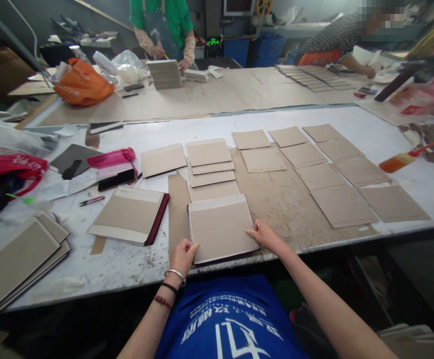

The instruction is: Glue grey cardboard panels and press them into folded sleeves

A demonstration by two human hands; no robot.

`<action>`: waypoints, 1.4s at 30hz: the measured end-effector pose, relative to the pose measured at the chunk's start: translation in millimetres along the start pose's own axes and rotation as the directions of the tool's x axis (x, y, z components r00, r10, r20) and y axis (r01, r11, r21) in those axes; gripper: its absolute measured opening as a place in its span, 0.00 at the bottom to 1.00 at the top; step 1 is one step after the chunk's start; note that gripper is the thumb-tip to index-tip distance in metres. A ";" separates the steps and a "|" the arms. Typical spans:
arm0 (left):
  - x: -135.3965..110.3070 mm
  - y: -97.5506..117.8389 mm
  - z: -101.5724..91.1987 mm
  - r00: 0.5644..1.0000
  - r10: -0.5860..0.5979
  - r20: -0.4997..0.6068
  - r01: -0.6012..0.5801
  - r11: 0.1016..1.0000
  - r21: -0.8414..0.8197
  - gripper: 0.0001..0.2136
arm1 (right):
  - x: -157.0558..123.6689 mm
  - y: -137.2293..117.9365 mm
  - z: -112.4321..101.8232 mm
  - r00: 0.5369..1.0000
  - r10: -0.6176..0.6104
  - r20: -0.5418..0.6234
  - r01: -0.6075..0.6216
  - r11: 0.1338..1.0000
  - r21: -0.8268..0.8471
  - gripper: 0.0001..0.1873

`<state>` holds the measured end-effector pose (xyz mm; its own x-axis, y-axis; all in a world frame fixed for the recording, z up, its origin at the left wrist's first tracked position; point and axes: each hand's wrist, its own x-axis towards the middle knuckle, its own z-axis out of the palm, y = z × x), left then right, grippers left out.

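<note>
Near the table's front edge lies a beige cardboard panel (222, 227) with a pale strip along its far side and dark edges. My left hand (182, 257) is closed on its front left corner, thumb on top. At the right edge, my right hand (262, 233) pinches the same panel. Just beyond it, a short row of overlapping beige panels (211, 158) runs away from me. To the left rests a stack of similar panels (123, 214) with a dark red strip on its right side. Flat beige boards (342, 204) are laid out in rows at the right.
A glue bottle (403, 158) lies at the right. On the left are a phone (117, 180), a pink pouch (112, 158), thread snips (91, 201) and a pile of larger boards (22, 264). Across the table, a person in green (164, 30) handles a stack of boards (164, 75).
</note>
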<state>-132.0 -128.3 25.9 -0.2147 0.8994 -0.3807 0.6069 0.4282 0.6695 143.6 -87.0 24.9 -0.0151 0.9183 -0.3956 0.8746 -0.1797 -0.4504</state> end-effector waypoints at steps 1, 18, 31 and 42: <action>-0.2 0.3 -0.3 1.000 0.001 0.000 -0.001 1.000 -0.004 0.11 | 0.3 0.4 0.2 1.000 -0.002 0.005 0.002 1.000 -0.001 0.09; 4.7 -12.3 2.1 0.998 0.024 0.052 -0.022 0.999 -0.032 0.13 | -7.4 -10.6 -9.8 0.998 0.046 0.037 -0.046 0.999 -0.008 0.08; 2.9 -7.7 -0.5 0.998 0.054 0.029 -0.055 0.998 0.012 0.12 | -5.5 -7.6 -6.5 0.999 0.032 0.035 -0.033 0.999 0.007 0.08; 0.5 -0.8 -1.6 0.999 0.042 0.004 -0.042 0.999 0.025 0.11 | -0.8 -1.2 0.5 1.000 0.012 0.009 -0.012 1.000 0.012 0.08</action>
<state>-133.8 -128.0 26.2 -0.1855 0.9163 -0.3548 0.6346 0.3874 0.6687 142.3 -87.7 25.3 -0.0091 0.9129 -0.4082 0.8687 -0.1950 -0.4554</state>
